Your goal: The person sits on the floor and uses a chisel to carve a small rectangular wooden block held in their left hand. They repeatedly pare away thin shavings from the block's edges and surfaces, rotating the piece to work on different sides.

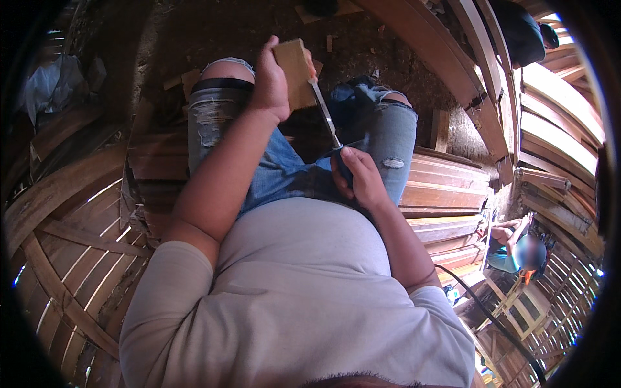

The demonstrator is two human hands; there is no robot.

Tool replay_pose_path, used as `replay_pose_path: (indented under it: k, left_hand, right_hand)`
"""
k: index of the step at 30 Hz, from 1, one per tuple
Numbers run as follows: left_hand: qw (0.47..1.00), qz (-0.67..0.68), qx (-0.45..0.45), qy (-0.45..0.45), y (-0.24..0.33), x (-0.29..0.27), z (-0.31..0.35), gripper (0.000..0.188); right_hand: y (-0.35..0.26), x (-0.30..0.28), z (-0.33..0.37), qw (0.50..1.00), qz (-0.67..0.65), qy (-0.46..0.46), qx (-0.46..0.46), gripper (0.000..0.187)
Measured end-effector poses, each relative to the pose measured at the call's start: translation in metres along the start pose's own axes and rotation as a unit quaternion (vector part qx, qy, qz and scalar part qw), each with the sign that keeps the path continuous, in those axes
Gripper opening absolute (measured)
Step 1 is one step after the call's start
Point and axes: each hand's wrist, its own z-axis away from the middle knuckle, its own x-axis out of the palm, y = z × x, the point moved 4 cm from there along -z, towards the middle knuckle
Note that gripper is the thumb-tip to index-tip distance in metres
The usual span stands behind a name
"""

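Head view: the left hand has its fingers wrapped around a small wooden block, held up above the knees in torn jeans. The right hand has its fingers closed on the dark handle of a chisel, whose blade tip touches the block's right edge. Stacked wooden planks lie just beside the right leg.

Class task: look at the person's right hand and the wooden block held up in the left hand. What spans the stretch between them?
In the head view, the metal blade of a chisel runs from the right hand, which grips its dark handle, up to the wooden block in the left hand.
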Motion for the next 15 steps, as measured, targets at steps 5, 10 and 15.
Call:
replay_pose_path:
  k: [5, 10, 15]
  left_hand:
    - [0.999, -0.042, 0.019, -0.015, 0.002, 0.004, 0.002, 0.063]
    - [1.000, -0.004, -0.017, 0.010, -0.005, 0.000, 0.002, 0.064]
    - [0.998, 0.033, -0.050, 0.002, -0.022, -0.002, 0.004, 0.060]
  right_hand:
    - [-0.001, 0.000, -0.001, 1.000, -0.003, -0.004, -0.006, 0.049]
    - [-0.002, 0.000, -0.001, 1.000, 0.002, -0.006, -0.004, 0.049]
    - [-0.002, 0.003, -0.002, 1.000, -0.020, 0.004, -0.016, 0.050]
